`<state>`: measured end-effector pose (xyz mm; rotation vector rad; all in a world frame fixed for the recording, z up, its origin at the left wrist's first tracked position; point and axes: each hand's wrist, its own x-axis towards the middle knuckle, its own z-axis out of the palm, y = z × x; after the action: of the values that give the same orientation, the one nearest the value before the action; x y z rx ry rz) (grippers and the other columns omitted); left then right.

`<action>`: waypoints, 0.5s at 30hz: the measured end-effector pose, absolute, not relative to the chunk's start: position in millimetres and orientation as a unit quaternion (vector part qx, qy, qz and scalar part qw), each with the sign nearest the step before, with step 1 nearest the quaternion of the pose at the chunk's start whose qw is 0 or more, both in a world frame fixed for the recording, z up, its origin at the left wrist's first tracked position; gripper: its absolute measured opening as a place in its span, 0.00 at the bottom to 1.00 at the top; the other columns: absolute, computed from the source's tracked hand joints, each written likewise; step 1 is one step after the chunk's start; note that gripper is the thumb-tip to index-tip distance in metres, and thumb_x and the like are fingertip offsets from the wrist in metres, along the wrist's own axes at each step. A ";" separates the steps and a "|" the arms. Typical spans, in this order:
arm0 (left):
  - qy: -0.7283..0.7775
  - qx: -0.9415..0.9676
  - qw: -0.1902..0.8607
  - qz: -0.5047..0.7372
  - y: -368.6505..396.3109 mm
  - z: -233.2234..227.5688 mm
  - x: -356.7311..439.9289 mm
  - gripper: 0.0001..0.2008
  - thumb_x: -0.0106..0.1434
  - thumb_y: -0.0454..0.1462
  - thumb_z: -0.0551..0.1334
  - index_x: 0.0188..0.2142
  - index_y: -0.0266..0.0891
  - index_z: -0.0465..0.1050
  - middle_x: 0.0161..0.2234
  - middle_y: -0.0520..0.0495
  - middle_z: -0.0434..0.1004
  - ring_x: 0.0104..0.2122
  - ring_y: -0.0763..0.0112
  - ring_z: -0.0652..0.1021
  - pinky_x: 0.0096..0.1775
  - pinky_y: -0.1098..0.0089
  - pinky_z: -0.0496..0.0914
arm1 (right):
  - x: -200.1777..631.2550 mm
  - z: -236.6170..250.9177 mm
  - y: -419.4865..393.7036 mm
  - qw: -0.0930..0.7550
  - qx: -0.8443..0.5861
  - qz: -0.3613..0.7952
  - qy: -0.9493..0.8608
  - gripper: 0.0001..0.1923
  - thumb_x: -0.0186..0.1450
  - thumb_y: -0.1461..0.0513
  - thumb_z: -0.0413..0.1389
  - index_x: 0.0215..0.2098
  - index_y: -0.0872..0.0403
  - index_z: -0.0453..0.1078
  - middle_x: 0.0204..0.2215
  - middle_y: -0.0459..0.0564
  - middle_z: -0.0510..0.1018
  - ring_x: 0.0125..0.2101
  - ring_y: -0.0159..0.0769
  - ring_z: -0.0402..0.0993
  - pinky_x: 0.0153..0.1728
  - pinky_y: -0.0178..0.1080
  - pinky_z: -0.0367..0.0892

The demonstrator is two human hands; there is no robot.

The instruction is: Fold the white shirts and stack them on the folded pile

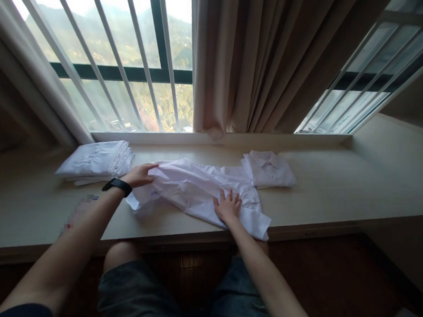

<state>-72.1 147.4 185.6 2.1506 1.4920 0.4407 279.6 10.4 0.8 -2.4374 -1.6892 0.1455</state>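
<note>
A white shirt [191,188] lies spread and partly rumpled across the wooden ledge in front of me. My left hand [140,174], below a black wristband, grips the shirt's upper left edge, its fingers closed on the cloth. Flat on the shirt's right part rests my right hand [227,206], fingers spread. A folded white shirt [270,169] with its collar showing sits just beyond the right end of the spread one. Left of my left hand is a stack of folded white shirts [96,160].
The pale wooden ledge [331,185] runs below a barred window [124,67]. Brown curtains [246,60] hang down behind the shirts. A blurred-out small item [79,215] lies beside my left forearm. The ledge's front edge is just above my knees.
</note>
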 end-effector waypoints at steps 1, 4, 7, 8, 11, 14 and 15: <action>0.547 0.792 0.238 0.134 147.2 184.0 -77.3 0.30 0.53 0.33 0.61 0.55 0.15 0.69 0.50 0.38 0.79 0.47 0.62 0.78 0.54 0.65 0.65 | 278.7 3.2 10.2 0.082 -0.802 0.053 -0.589 0.38 0.70 0.39 0.38 0.72 0.46 0.53 0.71 0.61 0.50 0.68 0.65 0.44 0.60 0.69 0.44; 0.565 0.784 0.256 0.029 136.6 169.3 -103.9 0.33 0.45 0.34 0.67 0.53 0.23 0.74 0.39 0.41 0.83 0.39 0.58 0.80 0.50 0.63 0.69 | 292.3 7.3 -2.7 0.066 -0.720 0.050 -0.690 0.33 0.71 0.41 0.39 0.70 0.38 0.54 0.71 0.51 0.52 0.69 0.60 0.45 0.61 0.64 0.48; 0.573 0.779 0.251 -0.040 112.9 143.2 -135.8 0.42 0.40 0.40 0.71 0.57 0.34 0.72 0.46 0.38 0.82 0.46 0.50 0.79 0.51 0.62 0.69 | 318.6 4.1 -21.9 0.054 -0.683 0.029 -0.728 0.30 0.73 0.45 0.39 0.71 0.37 0.53 0.71 0.47 0.53 0.70 0.51 0.45 0.65 0.60 0.44; 0.572 0.785 0.234 -0.047 102.8 133.0 -145.0 0.45 0.39 0.43 0.72 0.60 0.37 0.70 0.51 0.37 0.79 0.51 0.47 0.77 0.53 0.60 0.68 | 326.8 2.0 -26.6 0.052 -0.683 0.023 -0.728 0.30 0.73 0.45 0.39 0.71 0.38 0.52 0.71 0.47 0.53 0.70 0.50 0.45 0.66 0.60 0.43; 0.572 0.803 0.163 -0.031 71.0 104.0 -165.2 0.41 0.46 0.44 0.69 0.61 0.41 0.69 0.61 0.36 0.70 0.57 0.43 0.71 0.56 0.57 0.65 | 344.8 -4.6 -33.0 0.046 -0.677 0.021 -0.734 0.31 0.74 0.46 0.39 0.72 0.41 0.50 0.71 0.46 0.52 0.70 0.48 0.45 0.67 0.59 0.41; 0.588 0.798 0.127 -0.027 45.8 87.4 -176.0 0.26 0.57 0.39 0.60 0.56 0.39 0.72 0.57 0.36 0.73 0.52 0.46 0.76 0.53 0.56 0.66 | 354.7 -9.1 -32.8 0.035 -0.652 0.024 -0.757 0.30 0.74 0.46 0.40 0.71 0.41 0.51 0.71 0.45 0.51 0.71 0.48 0.44 0.67 0.58 0.41; 0.598 0.792 0.117 -0.036 39.9 85.7 -178.0 0.23 0.59 0.38 0.57 0.54 0.38 0.73 0.55 0.36 0.75 0.50 0.47 0.77 0.52 0.56 0.67 | 357.1 -10.1 -33.0 0.032 -0.645 0.024 -0.763 0.30 0.74 0.47 0.41 0.71 0.41 0.52 0.71 0.45 0.51 0.71 0.47 0.44 0.67 0.58 0.41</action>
<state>-178.0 39.9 85.7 2.3183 1.7495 -0.1045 357.1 -33.0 -10.1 -1.9874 -2.3493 0.0745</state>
